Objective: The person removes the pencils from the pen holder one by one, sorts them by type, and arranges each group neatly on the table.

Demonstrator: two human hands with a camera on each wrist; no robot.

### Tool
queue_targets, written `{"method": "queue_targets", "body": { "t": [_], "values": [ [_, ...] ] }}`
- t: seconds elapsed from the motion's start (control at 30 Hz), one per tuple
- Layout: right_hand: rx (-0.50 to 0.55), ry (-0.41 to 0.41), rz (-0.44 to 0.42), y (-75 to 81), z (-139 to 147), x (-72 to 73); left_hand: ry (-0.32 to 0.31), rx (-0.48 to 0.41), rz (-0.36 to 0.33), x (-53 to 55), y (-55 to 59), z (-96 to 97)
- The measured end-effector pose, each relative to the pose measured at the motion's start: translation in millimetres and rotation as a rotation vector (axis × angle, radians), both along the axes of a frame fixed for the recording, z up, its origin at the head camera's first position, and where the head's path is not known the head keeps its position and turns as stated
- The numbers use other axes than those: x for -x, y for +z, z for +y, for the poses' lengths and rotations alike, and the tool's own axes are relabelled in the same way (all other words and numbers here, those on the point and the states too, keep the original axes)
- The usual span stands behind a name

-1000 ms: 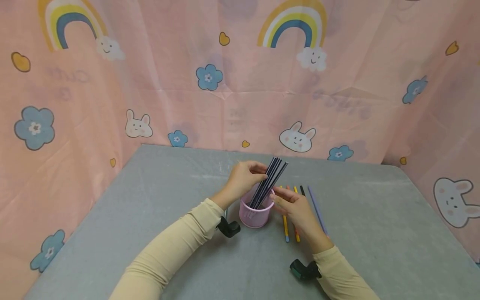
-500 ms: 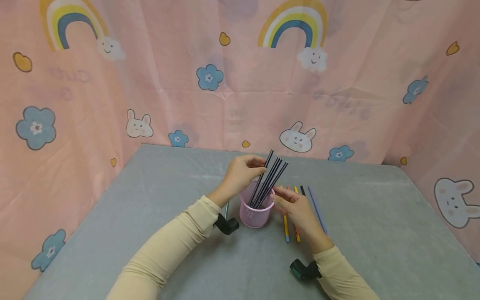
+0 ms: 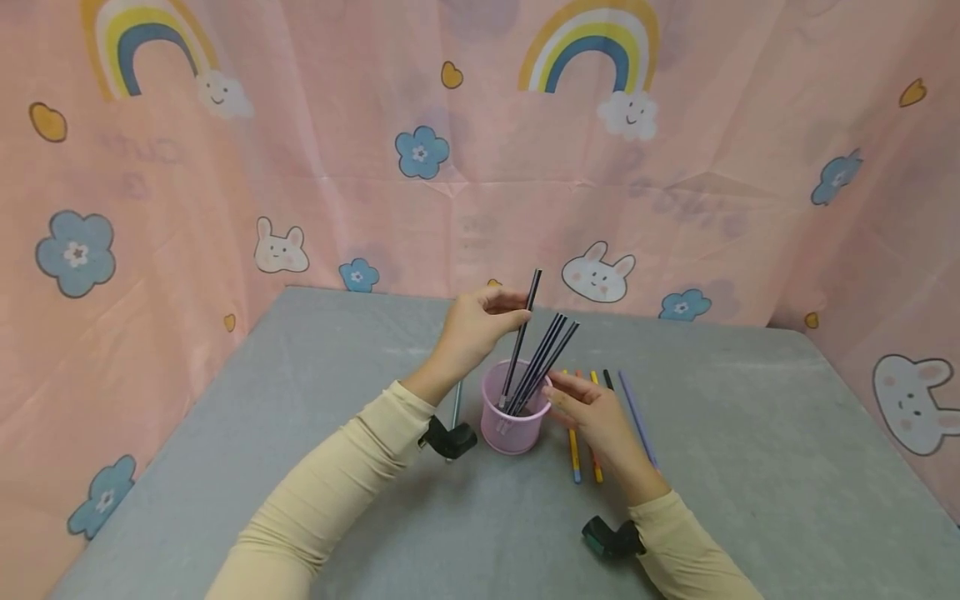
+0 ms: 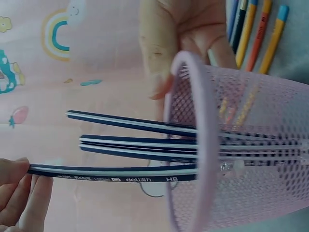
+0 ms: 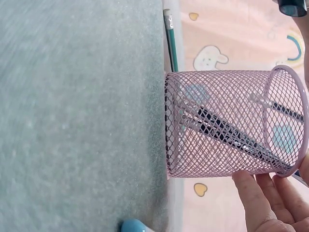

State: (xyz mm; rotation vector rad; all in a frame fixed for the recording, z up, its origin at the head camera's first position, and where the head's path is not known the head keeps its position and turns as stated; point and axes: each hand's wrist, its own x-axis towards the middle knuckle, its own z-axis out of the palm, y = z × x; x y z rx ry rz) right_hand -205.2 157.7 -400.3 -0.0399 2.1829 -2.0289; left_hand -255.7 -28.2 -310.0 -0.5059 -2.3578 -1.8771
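Note:
A pink mesh pencil cup (image 3: 512,437) stands upright on the grey table. My left hand (image 3: 476,327) pinches the top end of a dark blue pencil with white stripes (image 4: 111,173). That pencil is partly raised, its eraser end still inside the cup. Several matching dark blue pencils (image 3: 542,358) lean together toward the cup's right side. With its thumb at the rim and fingers along the outer wall, my right hand (image 3: 598,417) holds the cup. Through the mesh in the right wrist view, eraser ends (image 5: 190,121) show near the cup's bottom.
Right of the cup lie several coloured pencils, among them a yellow one (image 3: 575,458) and a purple one (image 3: 637,417), partly behind my right hand. A green pencil (image 3: 457,407) lies left of the cup. Pink printed cloth (image 3: 480,225) hangs behind the table.
My left hand has moved up and slightly left, drawing one dark blue pencil away from the bunch and higher out of the cup. My right hand stays at the cup.

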Motion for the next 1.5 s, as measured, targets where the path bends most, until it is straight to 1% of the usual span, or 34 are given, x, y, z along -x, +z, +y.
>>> {"method": "queue_targets", "body": {
  "t": [0.13, 0.27, 0.37, 0.47, 0.6, 0.73, 0.9, 1.07, 1.23, 1.5],
  "values": [
    [-0.001, 0.011, 0.008, 0.0, 0, 0.0, -0.009, -0.048, -0.013, -2.3, 6.9, -2.2],
    [0.002, 0.016, 0.013, 0.5, 0, -0.2, -0.031, -0.118, -0.032, -6.2, 15.0, -5.2],
    [0.008, 0.016, 0.011, 1.0, -1, -0.5, -0.033, -0.153, -0.020, -9.2, 20.9, -8.2],
    [0.021, 0.012, 0.007, 0.7, 0, -1.0, -0.038, -0.166, -0.012, -11.6, 24.9, -11.3],
    [0.020, -0.001, -0.001, 0.1, 1, -1.8, -0.052, -0.172, -0.016, -13.7, 27.3, -16.1],
    [0.022, 0.005, -0.005, -0.3, 1, -1.7, -0.035, -0.187, -0.022, -15.5, 28.7, -23.5],
    [0.030, 0.007, -0.006, -0.3, 0, -0.5, -0.027, -0.185, -0.032, -16.1, 29.0, -32.7],
    [0.031, 0.012, -0.002, -0.6, 0, 0.0, -0.007, -0.172, -0.036, -13.4, 26.6, -39.4],
    [0.033, 0.009, -0.001, -0.7, 0, -0.4, 0.005, -0.162, -0.052, -11.0, 21.8, -45.6],
    [0.023, -0.010, -0.023, 0.3, -1, 0.2, 0.019, -0.159, -0.110, -5.2, 9.6, -53.8]
  ]
}}
